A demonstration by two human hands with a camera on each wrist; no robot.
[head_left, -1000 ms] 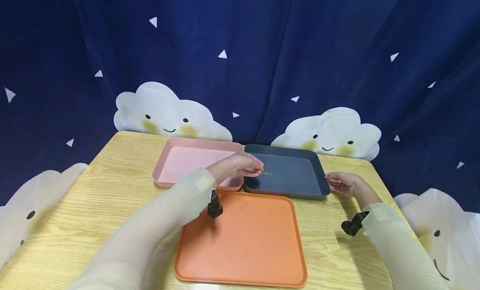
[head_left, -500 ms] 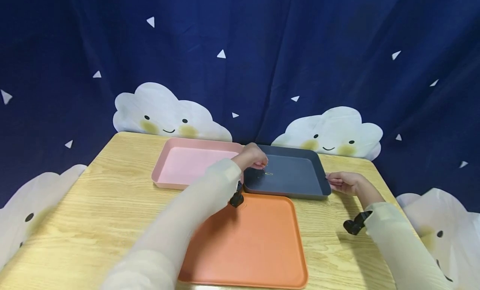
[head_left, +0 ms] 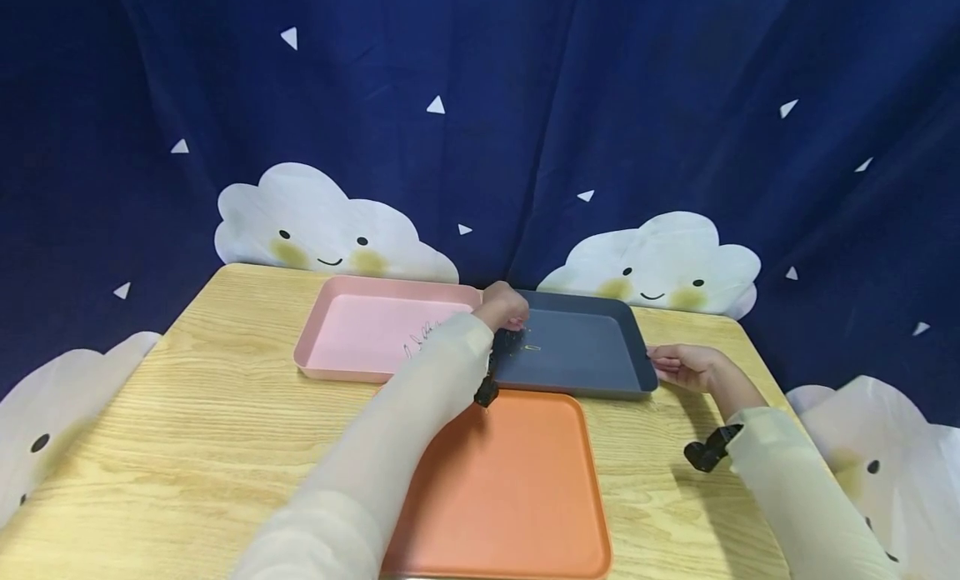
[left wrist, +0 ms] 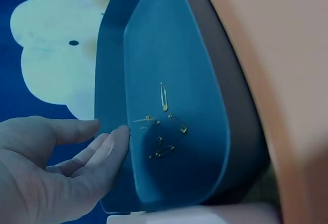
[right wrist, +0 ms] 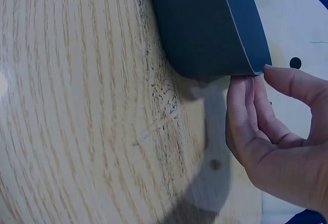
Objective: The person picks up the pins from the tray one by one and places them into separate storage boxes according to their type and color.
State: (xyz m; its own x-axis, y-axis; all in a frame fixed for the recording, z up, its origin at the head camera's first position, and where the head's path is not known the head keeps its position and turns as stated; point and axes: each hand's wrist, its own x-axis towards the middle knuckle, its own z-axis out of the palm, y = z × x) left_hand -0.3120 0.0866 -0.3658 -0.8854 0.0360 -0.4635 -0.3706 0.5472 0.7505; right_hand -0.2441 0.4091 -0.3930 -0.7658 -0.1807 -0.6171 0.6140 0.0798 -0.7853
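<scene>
Over the left end of the dark grey tray point(head_left: 588, 351), my left hand point(head_left: 506, 305) hovers with relaxed fingers; the left wrist view shows nothing between its fingertips point(left wrist: 120, 134). Several gold safety pins point(left wrist: 164, 98) lie on the tray floor just beyond them, some clustered together. At the tray's right end my right hand point(head_left: 686, 367) pinches the wall, thumb at the rim and curled fingers against the outside, as the right wrist view shows. Thin dark wire shapes, perhaps more pins point(head_left: 420, 338), lie in the pink tray point(head_left: 360, 309), partly behind my left sleeve.
An orange tray point(head_left: 517, 497) lies in front of the grey and pink ones, its left part hidden by my left arm. All stand on a wooden table point(head_left: 172, 413). A dark blue curtain point(head_left: 375, 130) with clouds hangs right behind the table.
My left hand has moved from the near left part of the grey tray towards its back left, and its fingers turned downward. The right hand keeps its hold on the tray wall.
</scene>
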